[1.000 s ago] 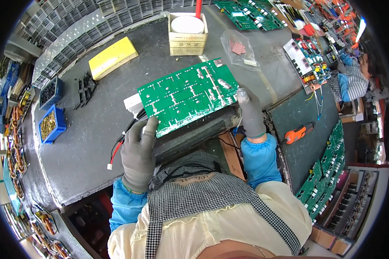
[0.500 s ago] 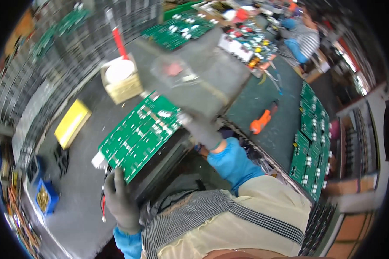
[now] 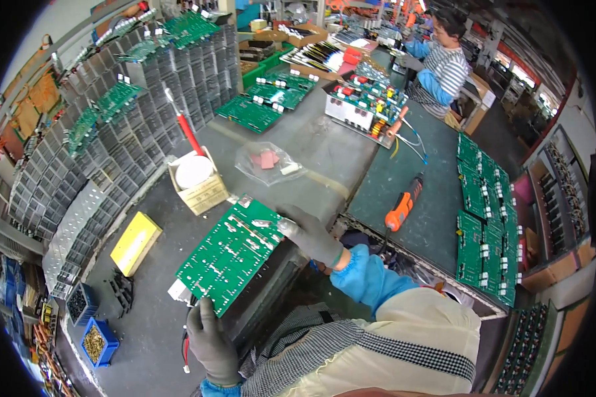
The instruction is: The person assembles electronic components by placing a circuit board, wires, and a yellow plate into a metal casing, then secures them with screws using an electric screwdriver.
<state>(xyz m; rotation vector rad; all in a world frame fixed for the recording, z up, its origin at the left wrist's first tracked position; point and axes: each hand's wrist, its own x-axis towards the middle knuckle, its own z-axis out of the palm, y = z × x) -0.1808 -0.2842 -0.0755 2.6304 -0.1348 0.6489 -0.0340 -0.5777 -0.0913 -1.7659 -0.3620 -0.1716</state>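
I hold a green circuit board [image 3: 230, 253] flat over a dark metal housing [image 3: 271, 284] at the near edge of the grey bench [image 3: 146, 331]. My left hand [image 3: 212, 341], in a grey glove, grips the board's near corner. At the far right corner, my gloved right hand [image 3: 308, 235] grips the board's edge. Both sleeves are blue. A white block with red and black wires [image 3: 179, 291] sits under the board's left end.
A small carton holding a white tub and a red-handled tool [image 3: 195, 178], a clear bag with red parts [image 3: 268, 162], a yellow box [image 3: 134, 242] and blue parts bins [image 3: 96, 341] lie around. An orange screwdriver [image 3: 402, 205] rests on the green mat. Another person [image 3: 444, 63] works at the far end.
The view has swung to the right and the board now appears lower left. Both hands keep their grip on its ends.
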